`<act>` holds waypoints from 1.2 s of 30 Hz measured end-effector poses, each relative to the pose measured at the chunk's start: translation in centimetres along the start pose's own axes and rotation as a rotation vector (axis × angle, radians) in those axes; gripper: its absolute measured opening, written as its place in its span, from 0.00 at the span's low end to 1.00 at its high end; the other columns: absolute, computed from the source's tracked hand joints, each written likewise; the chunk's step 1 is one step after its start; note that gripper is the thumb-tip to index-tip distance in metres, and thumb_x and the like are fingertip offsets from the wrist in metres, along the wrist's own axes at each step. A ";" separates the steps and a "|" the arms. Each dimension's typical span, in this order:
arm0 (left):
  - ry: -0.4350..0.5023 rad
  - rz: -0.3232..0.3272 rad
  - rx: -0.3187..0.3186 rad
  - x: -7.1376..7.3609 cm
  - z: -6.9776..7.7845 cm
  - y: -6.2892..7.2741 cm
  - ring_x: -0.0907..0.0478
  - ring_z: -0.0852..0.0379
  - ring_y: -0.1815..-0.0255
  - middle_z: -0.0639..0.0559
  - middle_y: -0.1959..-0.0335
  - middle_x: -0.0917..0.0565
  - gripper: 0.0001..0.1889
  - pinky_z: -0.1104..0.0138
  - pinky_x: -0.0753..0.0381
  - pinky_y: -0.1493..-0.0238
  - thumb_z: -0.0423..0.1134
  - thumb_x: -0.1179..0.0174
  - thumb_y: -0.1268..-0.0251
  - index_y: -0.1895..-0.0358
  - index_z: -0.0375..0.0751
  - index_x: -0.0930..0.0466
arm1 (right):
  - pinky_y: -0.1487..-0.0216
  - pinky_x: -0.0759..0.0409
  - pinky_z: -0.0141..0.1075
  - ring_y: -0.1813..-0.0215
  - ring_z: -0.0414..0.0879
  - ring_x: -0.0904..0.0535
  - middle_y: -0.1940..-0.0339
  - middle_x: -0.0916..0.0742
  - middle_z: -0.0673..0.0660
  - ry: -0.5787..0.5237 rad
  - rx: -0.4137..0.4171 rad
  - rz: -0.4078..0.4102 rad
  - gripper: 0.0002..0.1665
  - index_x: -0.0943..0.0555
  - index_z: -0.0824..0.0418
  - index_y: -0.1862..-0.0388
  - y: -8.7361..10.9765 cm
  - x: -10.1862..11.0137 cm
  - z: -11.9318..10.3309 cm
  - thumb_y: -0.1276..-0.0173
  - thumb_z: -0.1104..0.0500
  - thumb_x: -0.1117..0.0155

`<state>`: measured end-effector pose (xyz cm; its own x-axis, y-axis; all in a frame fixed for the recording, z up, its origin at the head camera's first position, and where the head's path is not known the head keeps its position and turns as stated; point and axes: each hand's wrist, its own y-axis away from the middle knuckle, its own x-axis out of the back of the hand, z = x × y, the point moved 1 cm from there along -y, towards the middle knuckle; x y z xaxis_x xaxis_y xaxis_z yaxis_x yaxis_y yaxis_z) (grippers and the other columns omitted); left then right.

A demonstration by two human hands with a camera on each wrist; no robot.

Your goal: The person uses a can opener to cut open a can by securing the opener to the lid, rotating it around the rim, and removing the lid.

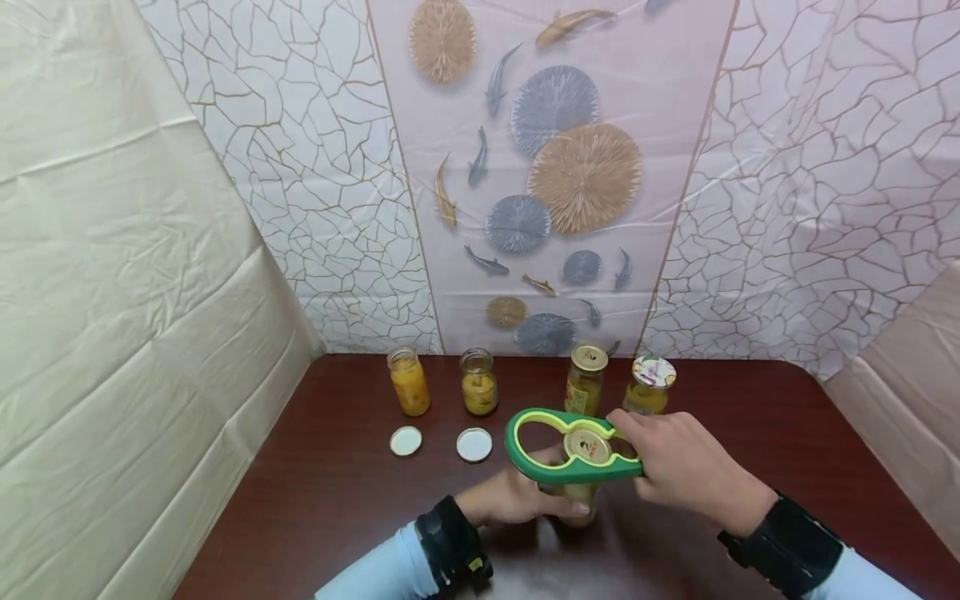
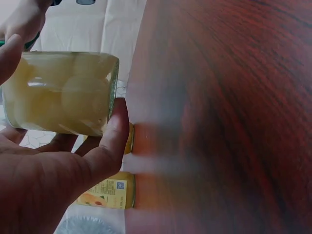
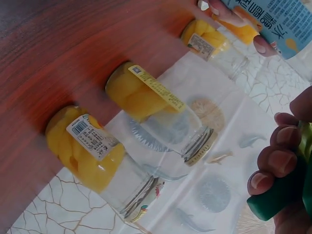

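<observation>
Print we can see but barely read.
On the held jar we find a blue label with large Chinese characters, turned askew; its lid bears a dark mark like a "2" above tiny red characters. Farther back, one jar shows a white label with a barcode, another jar a yellow label in illegible print.

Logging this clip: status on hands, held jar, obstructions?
Left hand holding jar. Right hand gripping green opener. Opener around lid. No obstruction visible.
</observation>
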<state>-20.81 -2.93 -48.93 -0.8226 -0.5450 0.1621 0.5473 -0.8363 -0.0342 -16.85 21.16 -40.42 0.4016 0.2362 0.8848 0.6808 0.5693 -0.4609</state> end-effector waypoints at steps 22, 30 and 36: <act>-0.067 0.083 0.069 1.8 -0.5 1.5 0.21 0.68 0.34 0.58 0.34 0.16 0.28 0.68 0.23 0.30 0.40 0.30 0.26 0.27 0.60 0.27 | 0.76 0.42 0.27 0.78 0.29 0.43 0.79 0.31 0.36 -0.055 -0.062 0.019 0.33 0.22 0.49 0.55 1.0 -0.6 1.4 0.66 0.67 0.29; -0.035 0.216 0.140 3.2 -1.0 4.6 0.21 0.60 0.30 0.56 0.32 0.17 0.36 0.62 0.23 0.28 0.42 0.27 0.29 0.22 0.64 0.33 | 0.75 0.40 0.29 0.77 0.30 0.40 0.77 0.27 0.38 -0.036 -0.234 0.023 0.34 0.22 0.51 0.53 4.0 -0.7 4.4 0.64 0.66 0.25; -0.068 0.317 0.149 4.1 -1.1 6.2 0.20 0.56 0.32 0.53 0.34 0.18 0.33 0.63 0.22 0.32 0.42 0.25 0.31 0.26 0.60 0.27 | 0.75 0.39 0.29 0.76 0.31 0.38 0.75 0.23 0.40 -0.052 -0.287 -0.021 0.35 0.21 0.53 0.50 5.1 -0.9 5.3 0.62 0.65 0.23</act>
<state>-20.98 -10.42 -49.57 -0.5987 -0.7666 0.2319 0.7945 -0.6052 0.0505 -16.96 27.99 -43.22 0.3590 0.2709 0.8931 0.8370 0.3300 -0.4366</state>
